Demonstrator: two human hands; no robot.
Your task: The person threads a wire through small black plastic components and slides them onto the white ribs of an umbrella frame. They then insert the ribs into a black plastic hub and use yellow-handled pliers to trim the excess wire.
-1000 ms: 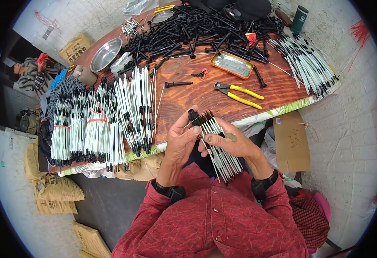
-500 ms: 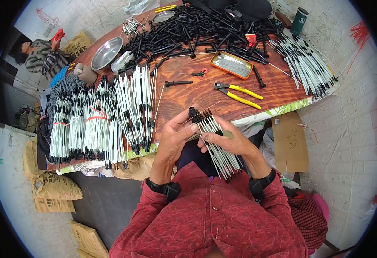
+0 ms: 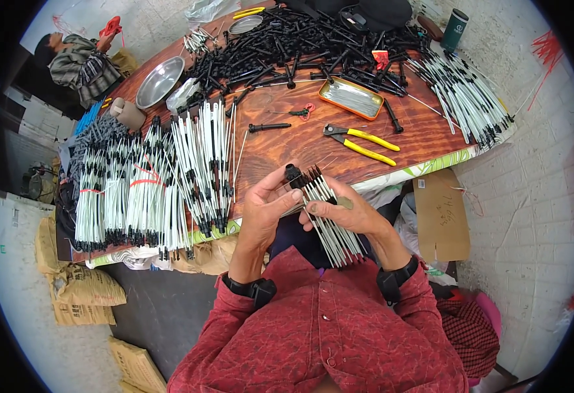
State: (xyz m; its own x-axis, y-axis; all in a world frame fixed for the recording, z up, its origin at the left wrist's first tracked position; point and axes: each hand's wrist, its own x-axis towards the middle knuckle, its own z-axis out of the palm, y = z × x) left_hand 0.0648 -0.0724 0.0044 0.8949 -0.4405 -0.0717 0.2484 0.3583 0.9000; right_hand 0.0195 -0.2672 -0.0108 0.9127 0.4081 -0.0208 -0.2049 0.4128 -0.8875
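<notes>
Over the table's near edge, my right hand [image 3: 351, 211] is wrapped around a bundle of thin white rods with black ends [image 3: 331, 237]. The rods slant down toward my shirt, their lower tips fanned out. My left hand [image 3: 267, 202] is closed at the upper end of the bundle, thumb stretched across. Between its thumb and fingers sits a short black plastic fitting [image 3: 293, 173], close against the rod ends. A thin needle-like wire sticks out above the rods. Parts of the fingers of both hands are hidden behind the bundle.
Yellow-handled pliers [image 3: 364, 145], red scissors [image 3: 305, 111] and an orange-rimmed tin of wires [image 3: 352, 97] lie ahead. Black plastic pieces [image 3: 280, 46] heap at the back. Rod bundles stand left [image 3: 144, 196] and lie right [image 3: 463, 98]. A person [image 3: 84, 65] holds something red, far left.
My hands stay nearly in place; the bundle's lower ends have shifted slightly up, and the black fitting has turned a little. The person at far left has moved toward the table.
</notes>
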